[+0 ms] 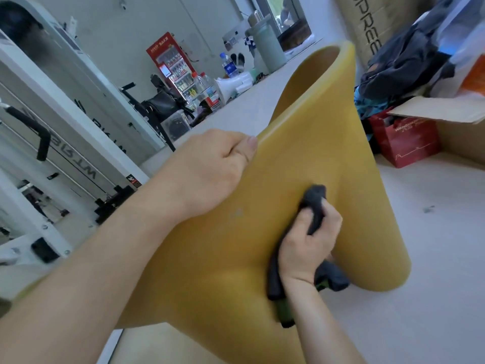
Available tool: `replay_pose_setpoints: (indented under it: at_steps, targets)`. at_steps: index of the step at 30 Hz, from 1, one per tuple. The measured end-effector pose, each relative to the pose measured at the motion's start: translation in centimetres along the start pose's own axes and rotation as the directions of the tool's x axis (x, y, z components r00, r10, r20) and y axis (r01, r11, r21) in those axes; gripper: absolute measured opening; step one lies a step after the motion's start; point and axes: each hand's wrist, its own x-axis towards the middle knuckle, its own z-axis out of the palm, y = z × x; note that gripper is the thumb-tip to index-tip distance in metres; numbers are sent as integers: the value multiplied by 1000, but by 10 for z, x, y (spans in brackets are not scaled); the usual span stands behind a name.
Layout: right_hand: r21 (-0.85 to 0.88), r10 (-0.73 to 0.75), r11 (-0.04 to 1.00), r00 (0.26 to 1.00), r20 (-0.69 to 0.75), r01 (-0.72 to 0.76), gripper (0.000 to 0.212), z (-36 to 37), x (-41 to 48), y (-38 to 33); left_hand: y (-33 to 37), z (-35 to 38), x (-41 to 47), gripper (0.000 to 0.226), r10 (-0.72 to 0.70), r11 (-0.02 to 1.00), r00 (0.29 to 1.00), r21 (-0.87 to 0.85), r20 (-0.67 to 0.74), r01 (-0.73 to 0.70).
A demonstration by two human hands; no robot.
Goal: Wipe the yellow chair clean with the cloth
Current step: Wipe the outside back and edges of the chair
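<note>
the yellow chair point(301, 158) is seen tipped across the middle of the frame. its edge is gripped at centre left by the left hand point(210, 164), fingers curled. at lower right, a dark cloth point(316, 206) is bunched in the closed right hand point(307, 248) and pressed against the chair.

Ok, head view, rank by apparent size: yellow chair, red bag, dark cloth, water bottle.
yellow chair
red bag
dark cloth, partly hidden in the right hand, so unsure against the bag
water bottle, far off
</note>
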Motion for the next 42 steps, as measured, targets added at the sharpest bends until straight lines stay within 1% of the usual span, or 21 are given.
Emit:
replay_pose_setpoints:
  at_steps: [2,3,5,7,9,12,14,16,18,19,21,23,25,26,29,32,35,36,38,40,42]
  targets:
    - [79,474,880,879,-49,-469,11,-6,6,11,0,-1,-2,47,-3,999,1000,-34,19,4]
    - [67,531,847,846,-42,-528,11,-5,5,8,0,-1,-4,47,-4,998,1000,-58,16,5]
    - [41,324,945,946,-7,-324,11,4,-2,-28,-3,1,-3,50,-29,989,999,-145,-26,25]
    - [101,-134,987,987,86,125,17,17,-13,-79,-6,1,2,51,-48,974,998,-223,-37,39]
    - [127,-454,891,871,190,437,23,22,-20,-104,-10,-2,2,45,-36,963,998,-269,-61,18]
    - [110,-645,762,732,218,639,25,14,-4,-77,-25,-6,-24,48,-13,997,999,-82,-35,10]
    - [58,-537,842,826,169,536,24,11,10,-44,-33,-11,-46,50,-37,999,999,39,-13,37]
    - [71,-177,983,981,85,171,24,9,30,-31,-38,-11,-55,52,-68,997,997,35,-23,68]
    - [175,178,968,983,35,-182,25,10,39,-45,-39,-8,-56,48,-52,998,998,40,-36,53]
    - [205,170,963,984,53,-177,25,12,34,-60,-39,-8,-55,51,-43,999,998,26,-42,44]
    - [218,-117,972,986,117,89,27,17,8,-101,-40,-8,-54,59,-30,1000,998,-4,-61,30]
    - [172,-465,883,864,193,437,32,24,-17,-130,-46,-9,-53,51,-38,998,996,-55,-82,33]
    - [104,-626,779,761,171,618,28,29,-21,-122,-45,-8,-54,40,-63,996,990,-66,-123,55]
    - [89,-643,766,753,139,637,25,28,-20,-106,-43,-7,-54,43,-63,997,989,-48,-133,57]
    - [38,-478,878,874,84,476,20,15,-28,-46,-37,-6,-55,56,-100,995,987,-24,-123,98]
    - [12,-128,992,992,-16,128,21,6,-30,-17,-35,-6,-57,56,-99,995,987,-8,-128,99]
    - [54,261,965,959,-115,-256,28,18,-22,-46,-37,-5,-60,54,-19,998,992,56,-125,27]
    - [55,225,974,968,-107,-220,30,24,-23,-68,-37,-5,-61,53,2,997,991,73,-134,8]
    - [31,-132,991,991,-18,132,26,30,-31,-109,-39,-5,-59,51,18,997,989,83,-148,-6]
    - [60,-447,895,891,86,443,20,27,-33,-119,-40,-6,-59,52,5,997,988,74,-154,6]
    - [75,-492,871,867,84,486,19,24,-10,-86,-40,-5,-60,56,-6,996,988,91,-152,20]
